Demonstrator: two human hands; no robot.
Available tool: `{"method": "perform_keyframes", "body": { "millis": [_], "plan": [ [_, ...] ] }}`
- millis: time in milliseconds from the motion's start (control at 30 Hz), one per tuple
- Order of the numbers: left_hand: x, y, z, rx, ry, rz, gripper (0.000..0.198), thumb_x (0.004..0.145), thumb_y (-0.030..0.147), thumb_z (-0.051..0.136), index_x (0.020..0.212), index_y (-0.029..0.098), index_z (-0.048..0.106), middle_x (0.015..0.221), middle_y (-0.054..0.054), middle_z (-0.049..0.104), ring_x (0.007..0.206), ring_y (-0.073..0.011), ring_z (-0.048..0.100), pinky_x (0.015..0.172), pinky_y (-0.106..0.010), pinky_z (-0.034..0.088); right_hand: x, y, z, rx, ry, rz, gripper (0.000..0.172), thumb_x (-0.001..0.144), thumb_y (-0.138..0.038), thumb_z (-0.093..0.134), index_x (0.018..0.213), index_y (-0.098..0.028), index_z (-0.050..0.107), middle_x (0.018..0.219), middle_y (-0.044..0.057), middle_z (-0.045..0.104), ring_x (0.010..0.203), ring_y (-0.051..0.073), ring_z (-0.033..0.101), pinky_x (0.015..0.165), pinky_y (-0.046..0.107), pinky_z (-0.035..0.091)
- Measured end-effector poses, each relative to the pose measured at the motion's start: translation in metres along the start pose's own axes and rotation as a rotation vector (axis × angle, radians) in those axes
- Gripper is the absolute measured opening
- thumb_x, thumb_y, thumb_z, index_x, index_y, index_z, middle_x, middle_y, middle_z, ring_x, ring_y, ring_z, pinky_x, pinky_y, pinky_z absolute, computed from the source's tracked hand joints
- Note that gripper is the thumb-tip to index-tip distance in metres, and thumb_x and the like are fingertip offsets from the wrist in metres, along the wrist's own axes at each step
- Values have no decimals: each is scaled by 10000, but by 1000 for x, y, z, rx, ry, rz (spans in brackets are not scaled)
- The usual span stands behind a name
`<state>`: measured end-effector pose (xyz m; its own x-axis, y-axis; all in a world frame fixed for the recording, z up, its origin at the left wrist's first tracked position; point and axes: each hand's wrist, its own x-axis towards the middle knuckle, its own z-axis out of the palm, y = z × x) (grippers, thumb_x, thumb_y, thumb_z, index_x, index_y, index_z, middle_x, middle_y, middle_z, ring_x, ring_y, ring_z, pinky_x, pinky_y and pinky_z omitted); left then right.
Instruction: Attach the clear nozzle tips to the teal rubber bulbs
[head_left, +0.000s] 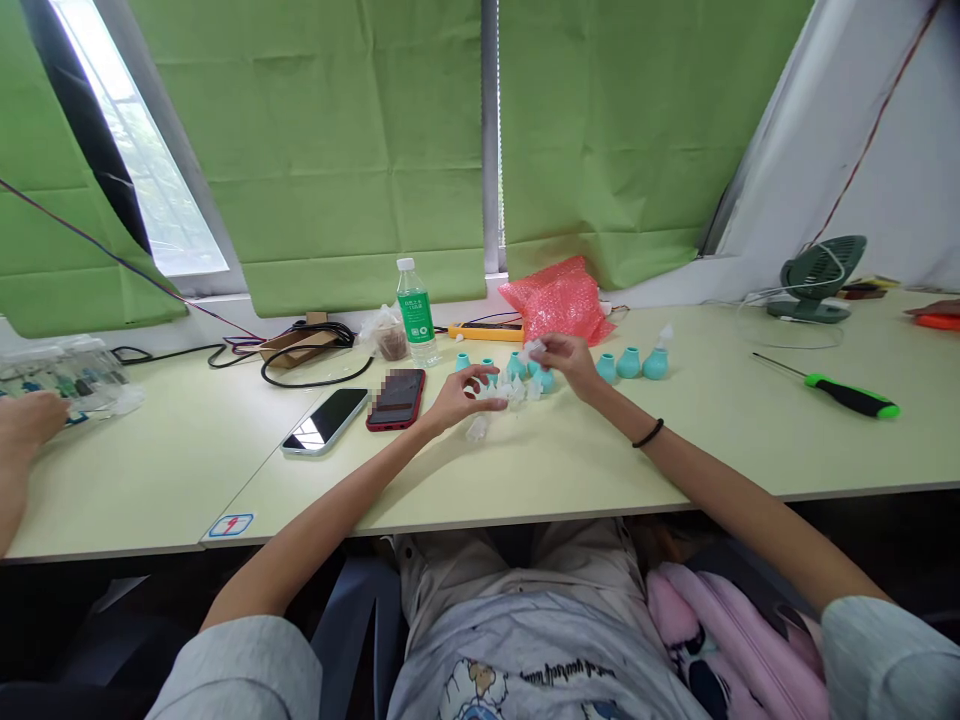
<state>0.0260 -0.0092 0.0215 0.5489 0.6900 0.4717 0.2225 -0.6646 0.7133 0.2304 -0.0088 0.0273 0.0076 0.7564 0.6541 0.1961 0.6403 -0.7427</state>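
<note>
Several small turquoise vase-shaped pieces (628, 362) stand in a row across the table, some of them behind my hands. Small translucent white pieces (516, 392) lie in a cluster in front of them, and one (477, 428) sits apart, nearer to me. My left hand (463, 398) is beside the cluster, its fingers curved and apart, with nothing seen between them. Above the cluster, my right hand (568, 362) pinches a translucent white piece (533, 349). At the row's right end, a turquoise piece (655, 364) has a white piece (666, 335) on top.
Two phones (326, 421) (396, 399) lie left of my left hand. Behind are a water bottle (417, 315), pink bubble wrap (562, 300) and black cables (315, 380). A screwdriver (847, 394) and fan (817, 280) are right; another person's hand (30, 425) is far left.
</note>
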Motion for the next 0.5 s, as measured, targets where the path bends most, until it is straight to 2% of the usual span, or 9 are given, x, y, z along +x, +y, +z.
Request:
{"method": "perform_keyframes", "body": {
  "millis": [100,167,233,300,500],
  "plan": [
    [-2,3,-5,252,-138,89,356,522,356,654,808,155,584,659,14,458,573,-77,399,527,-195,327,10,11,-19,-276,178,-65,209,586,-331,598,659,-153,516,611,-9,504,549,95,467,528,239,402],
    [-2,2,-7,340,-281,126,275,543,309,635,766,155,587,594,29,442,533,-71,394,506,-192,316,13,20,-28,-441,206,-56,184,608,-321,571,655,-155,506,629,-7,511,562,99,466,551,248,402],
    [-2,0,-7,378,-385,157,210,566,240,601,758,155,590,585,28,460,525,-72,409,500,-190,317,15,27,-32,-521,168,-2,169,624,-313,547,660,-157,496,658,0,524,576,105,474,558,256,407],
    [-1,-5,-7,400,-407,194,163,582,179,559,738,150,596,624,12,498,544,-77,429,507,-191,327,15,32,-32,-536,98,63,159,628,-301,538,671,-157,486,691,10,532,593,112,485,541,255,417],
    [0,-12,-7,443,-317,229,126,597,114,493,663,146,596,712,-26,525,585,-89,459,520,-196,358,14,36,-32,-423,-22,226,166,629,-270,537,724,-176,438,684,5,529,575,110,499,424,213,426]
  ]
}}
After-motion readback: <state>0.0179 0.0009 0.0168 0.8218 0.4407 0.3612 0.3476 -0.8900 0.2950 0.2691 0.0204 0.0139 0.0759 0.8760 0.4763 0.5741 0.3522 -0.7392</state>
